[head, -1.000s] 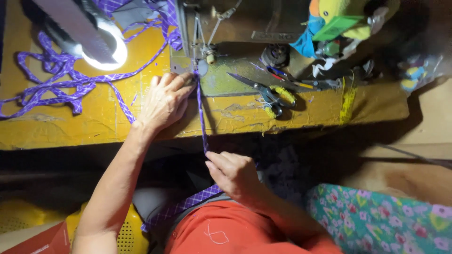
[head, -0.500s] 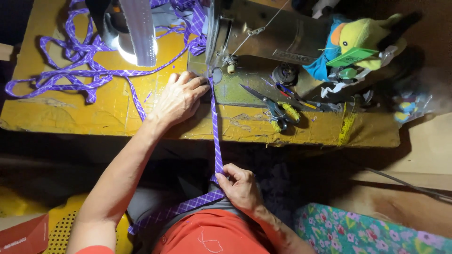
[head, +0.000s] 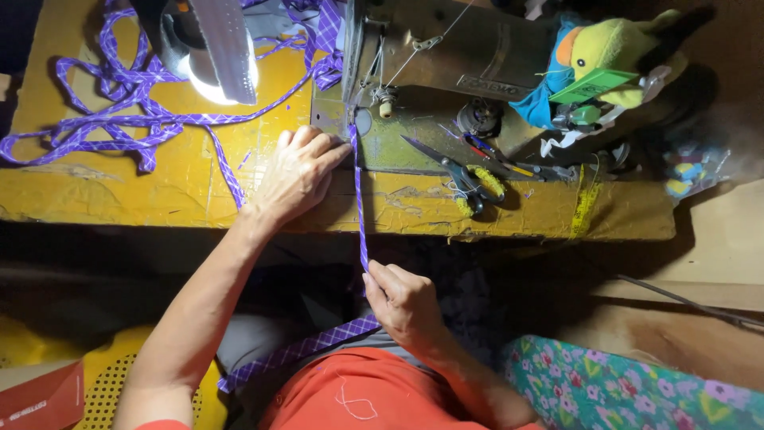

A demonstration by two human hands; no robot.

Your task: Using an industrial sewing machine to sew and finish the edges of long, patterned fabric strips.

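A narrow purple checked fabric strip runs from the needle of a sewing machine down over the table's front edge to my lap. My left hand lies flat on the yellow table, fingertips pressing the strip just before the needle. My right hand is below the table edge and pinches the strip, holding it taut. Sewn strip lies piled in loops at the table's left.
A lit lamp hangs over the table's left half. Scissors with yellow-wrapped handles lie right of the strip. A green and yellow plush toy sits by the machine. Floral cloth lies at the lower right.
The view has shifted, so the table sits lower and further right in frame. Both hands keep their hold on the strip; the right hand sits slightly lower along it.
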